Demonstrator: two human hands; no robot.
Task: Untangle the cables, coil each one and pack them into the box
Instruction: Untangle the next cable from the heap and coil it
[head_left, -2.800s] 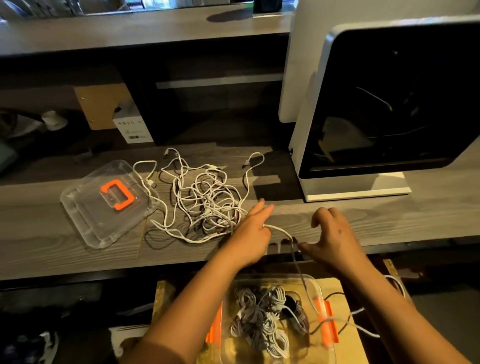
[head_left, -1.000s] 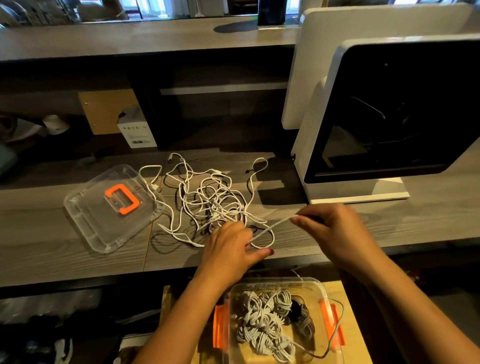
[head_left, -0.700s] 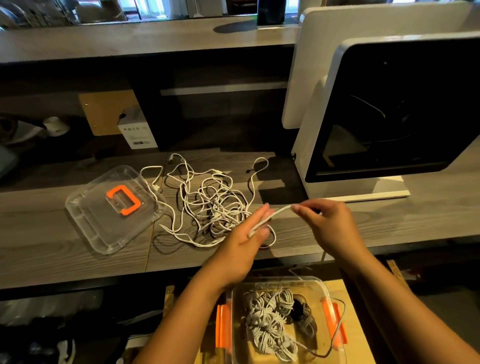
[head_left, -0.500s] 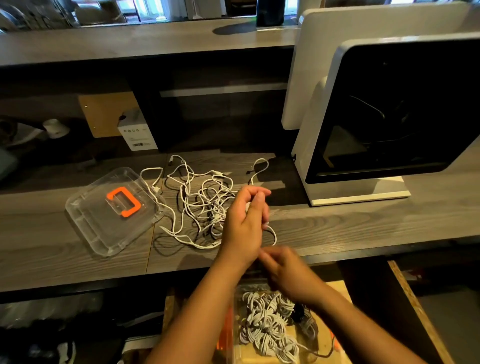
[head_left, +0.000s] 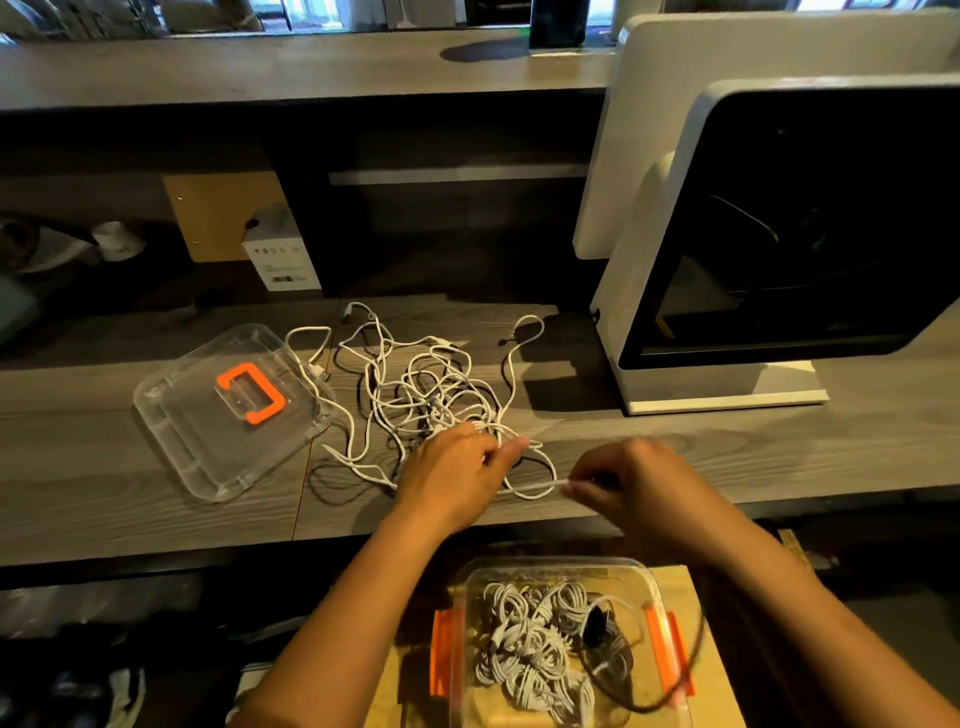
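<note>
A tangle of white cables (head_left: 431, 395) lies on the wooden desk (head_left: 104, 499). My left hand (head_left: 457, 478) sits at the tangle's near edge and pinches a white cable strand between thumb and fingers. My right hand (head_left: 639, 488) pinches the same strand (head_left: 535, 486) a short way to the right, so the strand runs taut between both hands. Below the desk edge a clear plastic box (head_left: 660, 587) with orange latches holds several coiled white cables (head_left: 530, 639) and a dark one.
The box's clear lid (head_left: 197, 447) with an orange handle lies on the desk left of the tangle. A large white machine with a dark window (head_left: 779, 249) stands at the right. A small white carton (head_left: 280, 260) stands at the back. The box rests on a wooden surface (head_left: 717, 675).
My right hand dropped below the desk edge half a second ago and has come back up to the strand at the right. My left hand lowered onto the tangle's near edge.
</note>
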